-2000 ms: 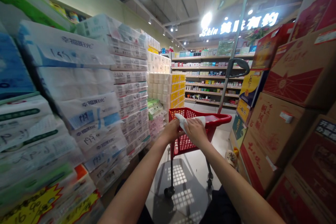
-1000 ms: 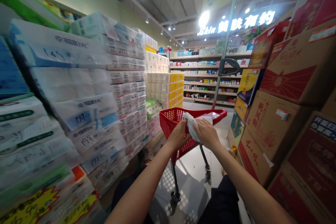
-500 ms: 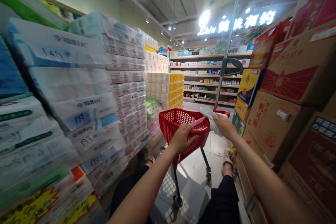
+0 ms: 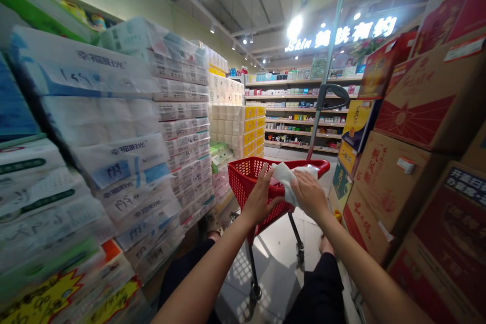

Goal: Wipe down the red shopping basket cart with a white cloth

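A red plastic shopping cart basket (image 4: 243, 174) with perforated walls stands before me on dark legs with casters. At its near rim, my right hand (image 4: 309, 195) presses a folded white cloth (image 4: 285, 182) onto the red edge, its fingers curved over the fabric. Close on the left, my left hand (image 4: 260, 200) is beside the same rim with its fingers stretched and the thumb apart. Whether its palm touches the basket is hard to tell. From the cart's far right side rises a metal pole with a grey looped handle (image 4: 334, 96).
Tall stacks of wrapped tissue packs (image 4: 129, 116) line the left side. Cardboard cartons (image 4: 413, 101) are piled on the right. Stocked shelves (image 4: 299, 96) cross the back. White floor tiles (image 4: 279, 248) lie under the cart, between my legs.
My right hand has moved left along the rim with the cloth, closer to my left hand. My left hand's fingers have lifted and straightened from their grip on the rim.
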A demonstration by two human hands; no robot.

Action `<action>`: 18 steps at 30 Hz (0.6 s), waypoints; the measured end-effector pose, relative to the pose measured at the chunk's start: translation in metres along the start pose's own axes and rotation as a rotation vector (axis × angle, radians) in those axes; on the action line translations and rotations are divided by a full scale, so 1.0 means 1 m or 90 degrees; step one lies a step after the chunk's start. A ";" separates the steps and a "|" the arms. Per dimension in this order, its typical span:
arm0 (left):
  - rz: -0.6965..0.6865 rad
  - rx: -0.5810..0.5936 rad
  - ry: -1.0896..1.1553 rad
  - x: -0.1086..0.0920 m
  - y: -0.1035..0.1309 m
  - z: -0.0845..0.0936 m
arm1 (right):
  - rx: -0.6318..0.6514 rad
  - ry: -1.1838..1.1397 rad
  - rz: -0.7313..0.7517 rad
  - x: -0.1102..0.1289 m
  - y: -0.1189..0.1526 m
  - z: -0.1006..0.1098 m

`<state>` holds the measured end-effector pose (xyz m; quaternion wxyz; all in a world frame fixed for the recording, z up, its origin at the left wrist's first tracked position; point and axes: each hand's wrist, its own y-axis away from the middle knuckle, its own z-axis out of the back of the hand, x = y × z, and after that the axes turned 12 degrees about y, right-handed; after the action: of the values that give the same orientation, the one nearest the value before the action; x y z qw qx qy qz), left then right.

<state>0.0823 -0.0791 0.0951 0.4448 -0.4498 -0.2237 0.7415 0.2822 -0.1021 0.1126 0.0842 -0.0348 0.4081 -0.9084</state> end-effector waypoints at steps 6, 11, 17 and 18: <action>-0.025 0.046 -0.008 -0.009 0.000 0.005 | 0.043 -0.038 0.062 0.046 -0.003 0.011; -0.008 0.086 0.062 -0.004 0.005 0.025 | 0.106 -0.256 0.050 0.030 -0.004 0.021; 0.174 0.010 0.090 0.022 0.003 0.041 | -0.063 -0.233 -0.017 0.003 0.008 0.003; 0.198 0.003 0.081 0.022 -0.001 0.042 | -0.074 -0.213 -0.002 0.003 0.010 -0.001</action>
<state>0.0417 -0.0569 0.1062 0.3391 -0.5239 -0.1207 0.7720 0.2807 -0.1086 0.1049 0.1475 -0.1912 0.4403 -0.8648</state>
